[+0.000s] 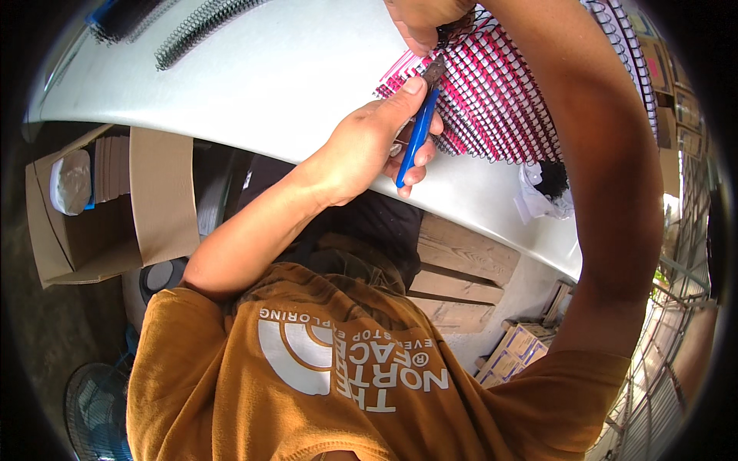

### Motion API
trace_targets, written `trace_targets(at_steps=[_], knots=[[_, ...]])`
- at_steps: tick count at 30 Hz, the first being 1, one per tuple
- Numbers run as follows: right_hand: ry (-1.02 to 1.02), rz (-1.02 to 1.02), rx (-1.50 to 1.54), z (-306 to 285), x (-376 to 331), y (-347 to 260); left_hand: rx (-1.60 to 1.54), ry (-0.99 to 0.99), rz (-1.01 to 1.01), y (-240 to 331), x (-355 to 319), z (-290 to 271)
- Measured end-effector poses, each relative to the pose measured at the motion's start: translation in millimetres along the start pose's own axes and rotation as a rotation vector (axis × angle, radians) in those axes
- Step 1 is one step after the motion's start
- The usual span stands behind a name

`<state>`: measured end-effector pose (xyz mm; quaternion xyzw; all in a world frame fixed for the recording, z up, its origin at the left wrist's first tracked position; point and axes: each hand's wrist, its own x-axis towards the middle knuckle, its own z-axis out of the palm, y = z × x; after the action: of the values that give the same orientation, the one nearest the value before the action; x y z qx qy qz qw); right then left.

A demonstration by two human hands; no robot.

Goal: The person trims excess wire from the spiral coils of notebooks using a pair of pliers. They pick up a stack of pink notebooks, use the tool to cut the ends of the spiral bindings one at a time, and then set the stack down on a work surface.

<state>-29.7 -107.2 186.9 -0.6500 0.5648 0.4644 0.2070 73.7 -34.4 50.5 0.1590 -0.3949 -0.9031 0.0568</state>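
Observation:
My left hand (377, 138) is wrapped round a pair of blue-handled cutting pliers (419, 138). Their dark jaws point up and away, at the left edge of a fanned stack of spiral-bound notebooks (500, 92) with pink and white edges and black coils. At the top edge of the picture, my right hand (419, 23) is curled over the stack's corner, close to the jaws and a black coil end. Part of that hand is cut off, so its exact grip on the notebook is hard to see. My right forearm passes over the stack's right side.
Loose black coils (204, 31) lie on the white table (231, 84) at the far left. A plastic bag (538, 192) with black bits sits by the table's front edge. An open cardboard box (165, 192) stands left, above a fan (96, 407). Stacked boxes (515, 349) stand lower right.

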Motion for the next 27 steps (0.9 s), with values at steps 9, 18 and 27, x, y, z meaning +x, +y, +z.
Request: trace_targets(at_steps=[9, 18, 27], knots=[[0.076, -0.011, 0.021, -4.8, 2.0, 10.3, -0.088, 0.005, -0.021, 0.9, 1.1, 4.2], [0.071, -0.018, 0.020, 1.1, 1.5, 11.2, -0.204, -0.032, -0.003, -0.2, 4.4, 3.1], [0.061, -0.028, -0.007, 1.9, -5.7, 12.9, -0.007, -0.014, -0.016, 8.8, -1.6, 13.1]])
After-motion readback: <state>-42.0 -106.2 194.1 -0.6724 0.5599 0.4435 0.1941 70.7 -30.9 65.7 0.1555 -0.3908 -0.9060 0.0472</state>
